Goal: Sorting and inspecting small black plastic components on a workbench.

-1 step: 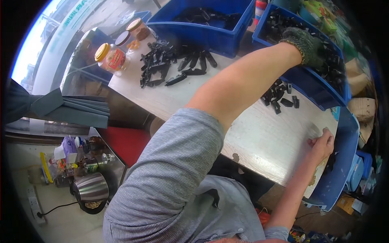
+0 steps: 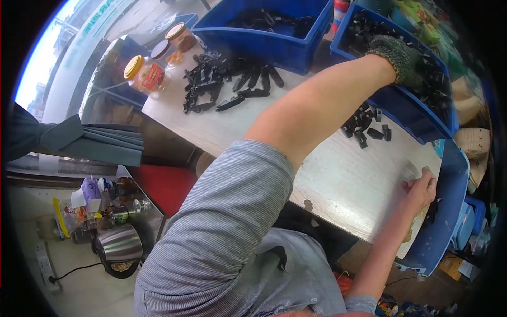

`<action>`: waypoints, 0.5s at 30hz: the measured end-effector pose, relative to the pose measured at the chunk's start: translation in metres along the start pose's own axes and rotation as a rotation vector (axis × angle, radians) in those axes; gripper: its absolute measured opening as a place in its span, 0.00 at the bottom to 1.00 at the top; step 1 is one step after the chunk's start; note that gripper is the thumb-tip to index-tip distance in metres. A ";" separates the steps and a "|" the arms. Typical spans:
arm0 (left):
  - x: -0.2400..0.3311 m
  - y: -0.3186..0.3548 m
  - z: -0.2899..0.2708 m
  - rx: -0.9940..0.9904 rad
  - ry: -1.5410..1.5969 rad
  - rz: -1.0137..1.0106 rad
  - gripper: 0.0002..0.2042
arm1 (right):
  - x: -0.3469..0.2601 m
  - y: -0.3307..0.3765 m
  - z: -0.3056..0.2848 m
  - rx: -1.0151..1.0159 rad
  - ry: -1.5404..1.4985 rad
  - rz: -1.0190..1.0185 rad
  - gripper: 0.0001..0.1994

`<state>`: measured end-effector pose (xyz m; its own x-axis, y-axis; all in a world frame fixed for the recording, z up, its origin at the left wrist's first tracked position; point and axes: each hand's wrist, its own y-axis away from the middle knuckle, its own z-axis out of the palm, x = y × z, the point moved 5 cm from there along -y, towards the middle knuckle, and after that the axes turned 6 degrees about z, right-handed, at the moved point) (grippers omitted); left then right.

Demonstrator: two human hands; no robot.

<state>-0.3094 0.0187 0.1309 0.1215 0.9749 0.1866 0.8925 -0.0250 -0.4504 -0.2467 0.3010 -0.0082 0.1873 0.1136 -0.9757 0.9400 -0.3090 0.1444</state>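
My gloved left hand (image 2: pixel 404 58) digs in the blue bin (image 2: pixel 422 119), grip hidden; I should lift few black clips (image 2: pixel 438 79) slowly, bare right hand (image 2: pixel 420 190) flat on bench (image 2: pixel 343 179)

Pale worn worktop (image 2: pixel 343 185); daylit window (image 2: pixel 47 79) at left; steel kettle (image 2: pixel 119 245) on floor below; red stool (image 2: pixel 163 185).

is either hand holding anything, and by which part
Cannot be told. The gloved left hand is down among black parts in the blue bin; the bare right hand rests on the table edge.
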 end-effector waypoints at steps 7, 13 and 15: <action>-0.005 -0.012 0.009 0.002 0.060 -0.007 0.25 | -0.002 0.001 -0.002 0.000 0.001 0.001 0.11; -0.001 -0.002 0.006 0.089 0.004 0.045 0.24 | -0.003 0.004 0.000 -0.002 -0.005 0.030 0.11; -0.008 -0.008 0.011 0.026 0.070 -0.009 0.24 | -0.002 0.004 0.001 0.002 0.004 0.031 0.11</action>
<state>-0.3228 0.0136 0.1231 0.1439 0.9573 0.2508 0.8824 -0.0094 -0.4705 -0.2438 0.2989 -0.0056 0.2172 0.1080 -0.9701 0.9333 -0.3141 0.1740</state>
